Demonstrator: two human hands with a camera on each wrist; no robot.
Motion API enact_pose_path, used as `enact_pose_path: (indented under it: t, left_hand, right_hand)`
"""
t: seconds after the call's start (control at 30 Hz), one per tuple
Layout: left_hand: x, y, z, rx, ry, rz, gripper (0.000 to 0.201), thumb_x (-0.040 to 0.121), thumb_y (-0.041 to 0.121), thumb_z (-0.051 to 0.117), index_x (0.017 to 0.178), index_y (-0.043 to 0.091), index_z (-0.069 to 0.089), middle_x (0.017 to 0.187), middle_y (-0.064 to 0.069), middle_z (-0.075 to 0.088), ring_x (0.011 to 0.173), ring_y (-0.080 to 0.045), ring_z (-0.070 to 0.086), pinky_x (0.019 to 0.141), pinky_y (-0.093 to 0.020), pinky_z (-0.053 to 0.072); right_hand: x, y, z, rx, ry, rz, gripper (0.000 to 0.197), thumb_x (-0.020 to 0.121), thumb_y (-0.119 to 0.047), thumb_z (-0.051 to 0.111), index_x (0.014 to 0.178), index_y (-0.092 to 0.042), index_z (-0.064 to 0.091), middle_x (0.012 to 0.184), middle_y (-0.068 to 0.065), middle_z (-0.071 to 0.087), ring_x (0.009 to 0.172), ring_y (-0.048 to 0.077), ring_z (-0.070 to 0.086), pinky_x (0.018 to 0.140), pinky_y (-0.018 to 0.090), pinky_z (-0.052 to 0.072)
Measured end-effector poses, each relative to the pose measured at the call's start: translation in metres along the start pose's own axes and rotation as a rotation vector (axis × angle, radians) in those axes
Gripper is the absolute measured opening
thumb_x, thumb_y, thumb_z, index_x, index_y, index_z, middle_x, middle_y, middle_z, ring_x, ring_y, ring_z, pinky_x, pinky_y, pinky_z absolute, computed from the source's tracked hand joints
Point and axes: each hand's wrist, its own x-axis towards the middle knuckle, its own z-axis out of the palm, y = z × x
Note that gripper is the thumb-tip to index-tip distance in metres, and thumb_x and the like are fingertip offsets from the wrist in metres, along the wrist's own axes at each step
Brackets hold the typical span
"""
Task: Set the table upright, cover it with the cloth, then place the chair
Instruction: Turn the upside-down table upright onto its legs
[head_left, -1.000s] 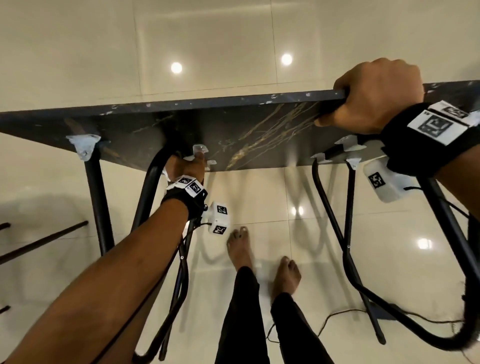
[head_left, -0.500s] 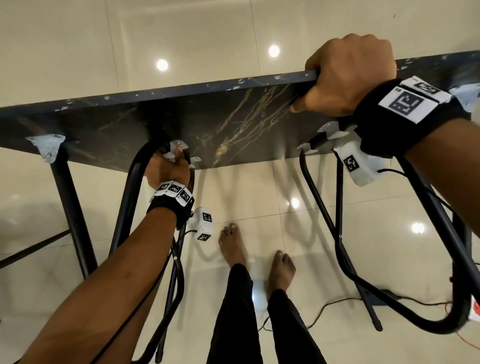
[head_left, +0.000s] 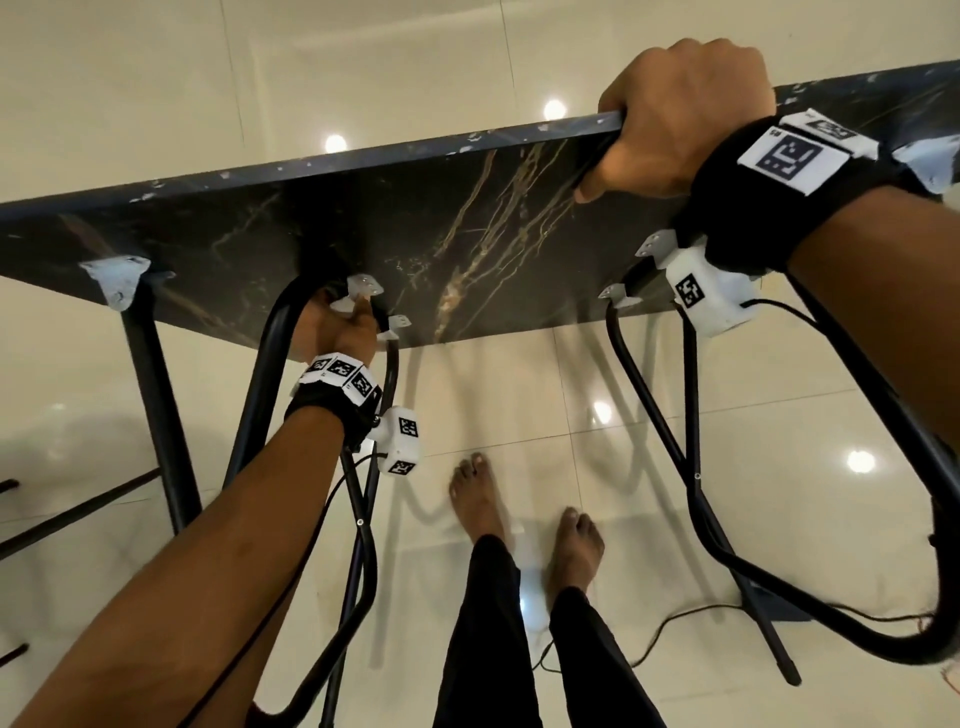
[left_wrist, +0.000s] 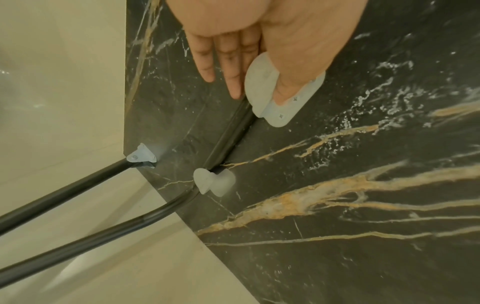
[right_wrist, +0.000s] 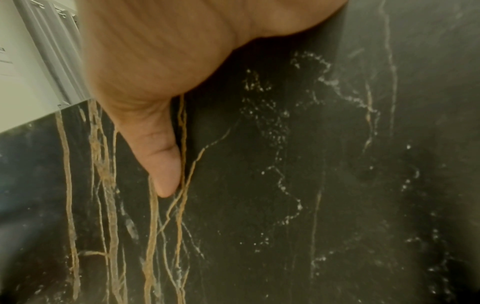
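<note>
The black marble-patterned table is tipped up, its underside and black tube legs facing me. My right hand grips the top edge of the tabletop, fingers curled over it; in the right wrist view the thumb lies flat on the dark panel. My left hand presses on the underside lower down. In the left wrist view its fingers lie straight on the panel beside a leg tube, with the thumb tucked into a white leg bracket. No cloth or chair is recognisable.
Glossy cream floor tiles lie all around. My bare feet stand between the two looped leg frames. A thin cable trails on the floor by my right foot. Dark rods poke in at the left edge.
The tabletop has swung so its right end sits higher and closer to me. Both hands have kept their places on it.
</note>
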Motion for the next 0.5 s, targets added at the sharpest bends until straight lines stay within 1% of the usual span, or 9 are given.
enact_pose_path:
  t: [0.07, 0.13, 0.17, 0.2, 0.27, 0.3, 0.37, 0.43, 0.5]
  left_hand:
    - [-0.003, -0.005, 0.002, -0.039, -0.055, 0.029, 0.052, 0.087, 0.026, 0.066, 0.133, 0.010, 0.048, 0.127, -0.013, 0.058, 0.115, -0.029, 0.057, 0.094, -0.029, 0.044]
    - [-0.015, -0.010, -0.001, -0.043, -0.098, 0.075, 0.071, 0.083, 0.026, 0.070, 0.143, 0.013, 0.035, 0.135, -0.013, 0.052, 0.120, -0.030, 0.054, 0.099, -0.033, 0.045]
    - [-0.023, -0.012, -0.003, -0.026, -0.107, 0.097, 0.079, 0.082, 0.028, 0.071, 0.147, 0.013, 0.030, 0.140, -0.014, 0.048, 0.123, -0.031, 0.051, 0.101, -0.034, 0.044]
    - [-0.032, -0.015, -0.003, -0.014, -0.126, 0.115, 0.082, 0.081, 0.030, 0.071, 0.148, 0.010, 0.029, 0.142, -0.016, 0.046, 0.125, -0.032, 0.049, 0.102, -0.035, 0.043]
    - [-0.051, -0.023, -0.008, -0.035, -0.165, 0.124, 0.079, 0.078, 0.038, 0.066, 0.143, 0.005, 0.037, 0.138, -0.018, 0.050, 0.122, -0.032, 0.053, 0.099, -0.036, 0.047]
    - [-0.062, -0.029, -0.011, -0.058, -0.194, 0.108, 0.077, 0.078, 0.038, 0.066, 0.143, 0.008, 0.038, 0.137, -0.015, 0.051, 0.118, -0.031, 0.056, 0.097, -0.037, 0.049]
    - [-0.083, -0.043, -0.018, -0.039, -0.252, 0.077, 0.070, 0.083, 0.033, 0.068, 0.144, 0.014, 0.038, 0.136, -0.010, 0.050, 0.115, -0.029, 0.057, 0.097, -0.040, 0.050]
    - [-0.103, -0.063, -0.022, 0.046, -0.325, 0.058, 0.065, 0.086, 0.029, 0.068, 0.143, 0.014, 0.039, 0.135, -0.011, 0.050, 0.118, -0.030, 0.056, 0.099, -0.040, 0.048]
    - [-0.118, -0.085, -0.022, 0.089, -0.352, 0.041, 0.064, 0.087, 0.030, 0.066, 0.143, 0.014, 0.038, 0.137, -0.012, 0.050, 0.119, -0.030, 0.056, 0.099, -0.040, 0.047]
  right_hand:
    - [0.006, 0.001, -0.003, -0.004, -0.013, 0.004, 0.063, 0.061, -0.071, 0.075, 0.095, -0.018, 0.074, 0.060, 0.001, 0.050, 0.066, 0.033, 0.055, 0.065, 0.038, 0.044]
    - [0.009, 0.000, -0.005, -0.002, -0.035, 0.009, 0.062, 0.061, -0.072, 0.076, 0.095, -0.020, 0.075, 0.060, 0.000, 0.052, 0.065, 0.032, 0.055, 0.064, 0.037, 0.043]
    - [0.012, -0.001, -0.009, 0.000, -0.049, 0.008, 0.062, 0.060, -0.072, 0.076, 0.095, -0.022, 0.075, 0.061, 0.000, 0.053, 0.065, 0.032, 0.055, 0.064, 0.036, 0.043]
    - [0.014, -0.001, -0.010, 0.005, -0.067, 0.016, 0.061, 0.059, -0.073, 0.076, 0.096, -0.023, 0.075, 0.062, -0.001, 0.053, 0.066, 0.031, 0.055, 0.064, 0.036, 0.043]
    - [0.019, -0.004, -0.015, 0.013, -0.102, 0.030, 0.060, 0.059, -0.073, 0.076, 0.096, -0.025, 0.075, 0.065, -0.001, 0.056, 0.066, 0.030, 0.054, 0.065, 0.035, 0.044]
    - [0.021, -0.004, -0.016, 0.019, -0.119, 0.041, 0.060, 0.059, -0.073, 0.077, 0.096, -0.026, 0.075, 0.066, 0.000, 0.057, 0.065, 0.029, 0.054, 0.066, 0.035, 0.044]
    - [0.024, -0.005, -0.020, 0.033, -0.139, 0.062, 0.061, 0.059, -0.072, 0.078, 0.100, -0.026, 0.075, 0.069, 0.000, 0.058, 0.069, 0.031, 0.055, 0.068, 0.035, 0.044]
    - [0.026, -0.006, -0.022, 0.037, -0.147, 0.071, 0.065, 0.059, -0.071, 0.079, 0.106, -0.026, 0.074, 0.074, 0.001, 0.060, 0.075, 0.033, 0.057, 0.071, 0.036, 0.047]
    - [0.029, -0.008, -0.022, 0.063, -0.150, 0.065, 0.071, 0.059, -0.070, 0.079, 0.113, -0.025, 0.073, 0.083, 0.005, 0.061, 0.079, 0.034, 0.056, 0.073, 0.036, 0.049]
